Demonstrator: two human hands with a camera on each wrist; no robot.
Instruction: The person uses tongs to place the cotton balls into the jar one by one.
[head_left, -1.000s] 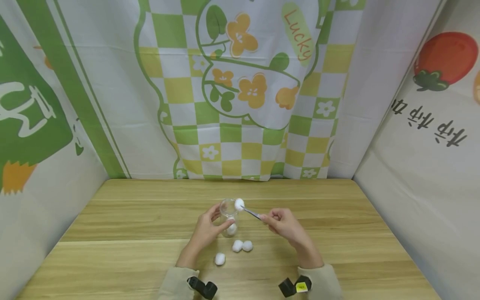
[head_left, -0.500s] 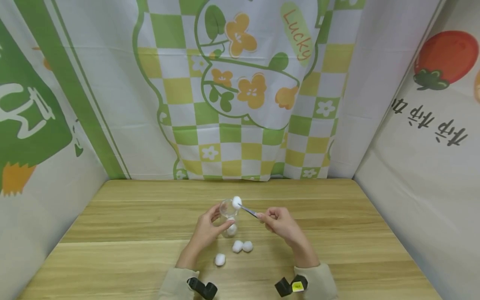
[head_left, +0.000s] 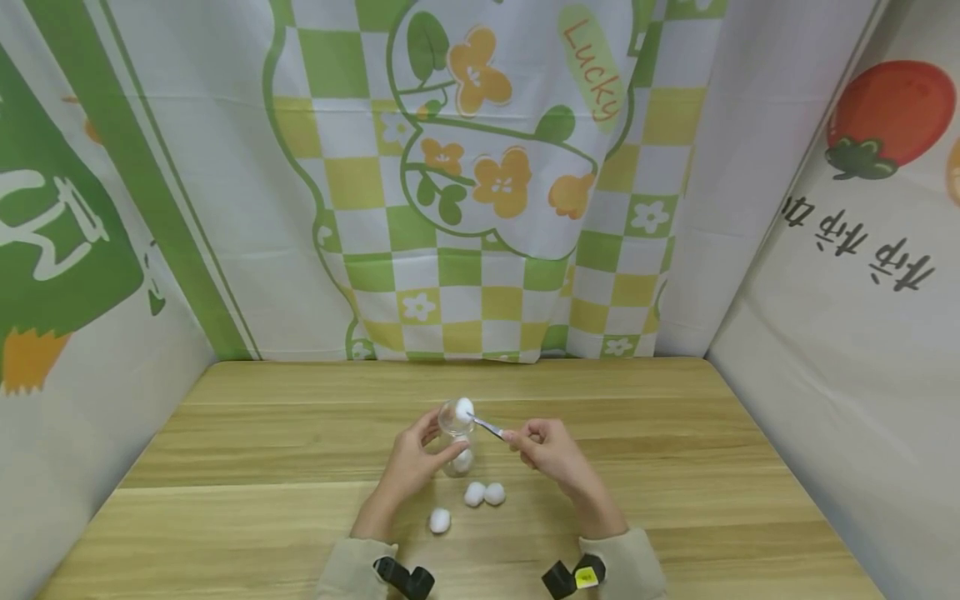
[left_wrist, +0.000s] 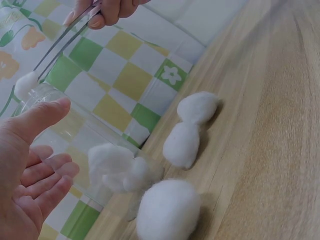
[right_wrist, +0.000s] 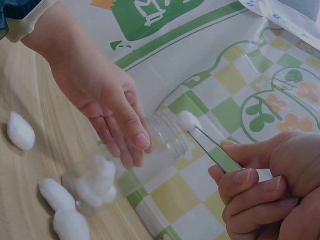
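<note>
Your left hand (head_left: 411,457) grips a clear jar (right_wrist: 162,162); your right hand (head_left: 553,452) pinches tweezers (head_left: 489,427) holding a cotton ball (head_left: 465,409) at its mouth. The curtain (head_left: 495,275) behind the table (head_left: 247,450) reads "Lucky".

A wood-grained tabletop (head_left: 285,454) with rounded far corners carries a clear jar (right_wrist: 152,172), upright about midway between the left and right edges. Nearer the front edge lie two touching cotton balls (head_left: 474,494) — and a third ball (head_left: 439,521), apart, slightly leftward.
</note>
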